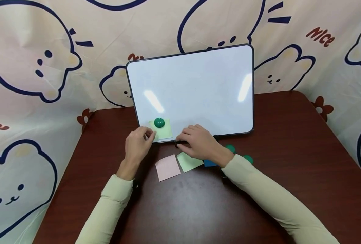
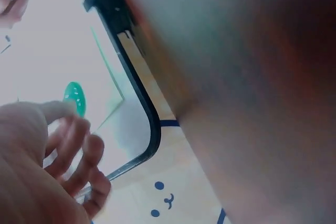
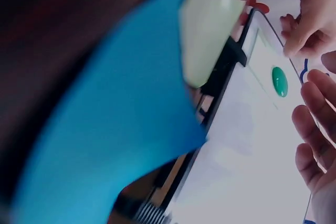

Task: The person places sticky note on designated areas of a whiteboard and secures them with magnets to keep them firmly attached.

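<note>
A whiteboard (image 1: 198, 84) leans against the backdrop on a dark red table (image 1: 290, 152). Near its lower left corner a green magnet (image 1: 159, 122) pins a pale green sticky note (image 1: 165, 132). My left hand (image 1: 139, 144) hovers by that note's left edge with its fingers (image 2: 79, 150) loosely curled; nothing shows in them. My right hand (image 1: 197, 142) rests with relaxed fingers (image 3: 315, 119) on the board's bottom frame. Under it a second green note (image 1: 188, 162) lies on the table. The left wrist view shows the magnet (image 2: 74, 98) just past my fingertips.
A pink note (image 1: 167, 167) lies left of the table's green note. A blue note (image 1: 209, 163) peeks out beneath my right wrist. Two more green magnets (image 1: 230, 148) (image 1: 248, 158) sit right of that wrist. A cartoon-print cloth (image 1: 31, 84) hangs behind and beside the table.
</note>
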The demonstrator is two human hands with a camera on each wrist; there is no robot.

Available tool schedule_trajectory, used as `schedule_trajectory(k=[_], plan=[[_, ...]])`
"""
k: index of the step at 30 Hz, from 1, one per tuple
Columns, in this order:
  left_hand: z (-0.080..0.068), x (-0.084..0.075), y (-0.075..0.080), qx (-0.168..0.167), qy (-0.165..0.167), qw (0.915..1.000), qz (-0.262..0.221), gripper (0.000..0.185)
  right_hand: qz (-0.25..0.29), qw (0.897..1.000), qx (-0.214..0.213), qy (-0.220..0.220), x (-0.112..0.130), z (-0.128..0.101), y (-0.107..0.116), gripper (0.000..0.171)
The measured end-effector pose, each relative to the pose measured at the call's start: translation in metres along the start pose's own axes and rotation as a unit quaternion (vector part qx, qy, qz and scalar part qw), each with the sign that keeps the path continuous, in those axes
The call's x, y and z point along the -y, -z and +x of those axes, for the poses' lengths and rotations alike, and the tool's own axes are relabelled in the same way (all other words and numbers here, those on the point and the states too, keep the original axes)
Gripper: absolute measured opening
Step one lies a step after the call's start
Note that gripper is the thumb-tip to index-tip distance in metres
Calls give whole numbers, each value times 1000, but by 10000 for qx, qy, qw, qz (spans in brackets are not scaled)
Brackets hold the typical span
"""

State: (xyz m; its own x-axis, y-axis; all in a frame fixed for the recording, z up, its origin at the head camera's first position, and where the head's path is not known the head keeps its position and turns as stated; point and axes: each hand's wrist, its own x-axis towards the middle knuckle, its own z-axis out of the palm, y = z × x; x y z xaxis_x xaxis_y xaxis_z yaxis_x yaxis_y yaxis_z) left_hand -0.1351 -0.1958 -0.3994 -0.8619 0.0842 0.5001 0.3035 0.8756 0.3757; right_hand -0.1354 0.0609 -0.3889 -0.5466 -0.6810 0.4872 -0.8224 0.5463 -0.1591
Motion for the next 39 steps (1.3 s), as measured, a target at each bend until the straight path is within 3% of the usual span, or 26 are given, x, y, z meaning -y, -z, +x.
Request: schedule_trajectory(k=[4, 9, 16, 19, 28, 32, 39], plan=[[-9, -1, 5, 509, -836, 9949, 227, 10, -108, 9983, 483, 297, -9, -21, 4, 17], [-18, -2, 8, 743, -1553, 9845, 322, 10, -327, 9925, 1032, 566, -19, -38, 11, 20], [-23, 1, 12, 1557, -2399, 9579, 239, 12, -466, 9879, 1331, 644, -32, -62, 22, 23], [-25, 4, 14, 1985, -2391, 9501, 280, 16, -485, 9867, 1462, 521, -40, -74, 28, 27], [-32, 8, 22, 2940, -1871, 9366, 349, 20, -422, 9857, 1621, -193, -70, -115, 54, 41], [-36, 9, 22, 3074, -1870, 9321, 408, 14, -398, 9837, 1681, -504, -80, -135, 64, 42], [-37, 12, 21, 2865, -1879, 9388, 365, 5, -248, 9784, 1854, -881, -95, -156, 78, 43]])
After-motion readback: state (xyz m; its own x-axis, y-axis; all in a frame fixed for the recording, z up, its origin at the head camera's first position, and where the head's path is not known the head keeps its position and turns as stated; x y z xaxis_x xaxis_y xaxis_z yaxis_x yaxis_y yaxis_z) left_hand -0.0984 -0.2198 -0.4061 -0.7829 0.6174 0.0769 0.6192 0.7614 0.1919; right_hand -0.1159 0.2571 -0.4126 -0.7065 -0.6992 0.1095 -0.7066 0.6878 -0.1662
